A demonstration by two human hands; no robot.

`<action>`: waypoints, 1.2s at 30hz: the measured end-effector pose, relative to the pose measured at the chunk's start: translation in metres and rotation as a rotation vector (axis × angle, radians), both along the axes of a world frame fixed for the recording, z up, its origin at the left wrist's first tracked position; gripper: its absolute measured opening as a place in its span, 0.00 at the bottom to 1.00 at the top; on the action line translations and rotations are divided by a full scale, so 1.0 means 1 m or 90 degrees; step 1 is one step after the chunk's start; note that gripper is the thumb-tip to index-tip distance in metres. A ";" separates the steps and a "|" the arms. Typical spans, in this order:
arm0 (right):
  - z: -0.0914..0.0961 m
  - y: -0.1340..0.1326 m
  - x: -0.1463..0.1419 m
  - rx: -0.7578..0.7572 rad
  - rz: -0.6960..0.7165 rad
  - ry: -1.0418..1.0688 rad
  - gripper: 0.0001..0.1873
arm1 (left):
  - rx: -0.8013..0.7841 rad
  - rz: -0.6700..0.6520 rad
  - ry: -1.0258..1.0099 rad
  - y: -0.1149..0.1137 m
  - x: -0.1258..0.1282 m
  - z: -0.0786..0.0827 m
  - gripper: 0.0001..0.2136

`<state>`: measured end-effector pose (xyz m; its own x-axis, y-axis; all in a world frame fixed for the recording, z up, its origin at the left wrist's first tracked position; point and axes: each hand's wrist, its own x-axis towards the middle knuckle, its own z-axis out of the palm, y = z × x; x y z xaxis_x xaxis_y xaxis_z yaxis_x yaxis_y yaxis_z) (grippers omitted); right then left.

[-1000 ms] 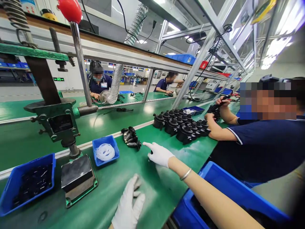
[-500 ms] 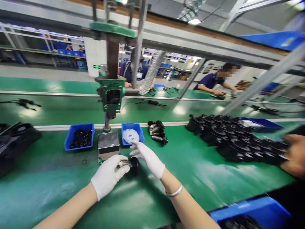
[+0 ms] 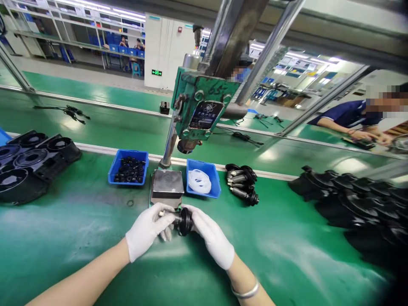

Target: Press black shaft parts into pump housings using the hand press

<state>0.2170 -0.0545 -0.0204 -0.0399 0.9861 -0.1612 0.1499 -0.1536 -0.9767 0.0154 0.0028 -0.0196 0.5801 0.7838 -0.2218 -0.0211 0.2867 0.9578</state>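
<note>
My left hand, in a white glove, grips the grey cylindrical body of a small motor-like part between thumb and fingers. A pale connector sticks out at the part's left end, and a black ridged disc forms its right end. Against that disc my gloved right hand is curled, its fingertips partly hidden behind the part. Both hands hold it just in front of the flat metal block of a green press. More parts of this kind lie in a small pile at the right.
Left of the press block stands a blue bin with small black pieces. A second blue bin holds white rings. Black round housings sit at far left, with more black housings at right. A co-worker works across the bench.
My right hand has come down from above the part onto its black disc end. The left hand keeps its hold. The view has swung left and closer to the press.
</note>
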 end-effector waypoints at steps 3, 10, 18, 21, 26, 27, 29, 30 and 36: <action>-0.001 0.001 0.001 -0.028 0.025 0.034 0.29 | -0.033 -0.011 -0.020 -0.002 0.001 0.001 0.25; -0.002 0.000 -0.001 -0.062 -0.001 0.065 0.32 | -0.062 -0.012 -0.030 -0.004 0.001 0.004 0.23; 0.002 -0.001 -0.003 0.000 -0.061 -0.003 0.33 | -0.072 0.001 -0.030 -0.005 0.002 0.006 0.24; 0.002 -0.001 -0.004 0.013 -0.058 -0.013 0.32 | -0.075 0.004 -0.026 -0.004 0.002 0.007 0.25; 0.003 -0.001 -0.002 0.023 -0.059 -0.030 0.30 | -0.075 0.017 -0.033 -0.004 0.001 0.009 0.24; 0.003 -0.002 0.000 0.033 -0.060 -0.028 0.29 | -0.074 0.017 -0.034 -0.004 0.001 0.009 0.24; 0.004 -0.003 0.003 0.057 -0.048 -0.017 0.26 | -0.069 0.013 -0.037 -0.004 0.000 0.009 0.23; 0.004 -0.004 0.004 0.067 -0.032 -0.009 0.25 | -0.066 0.009 -0.037 -0.003 -0.001 0.009 0.23; -0.001 -0.008 0.000 0.148 0.034 -0.028 0.17 | -0.018 -0.062 -0.015 -0.002 -0.008 0.010 0.18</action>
<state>0.2166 -0.0626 -0.0218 -0.0909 0.9936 0.0668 0.1946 0.0835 -0.9773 0.0069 0.0005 -0.0096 0.6580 0.7175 -0.2286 -0.0143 0.3155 0.9488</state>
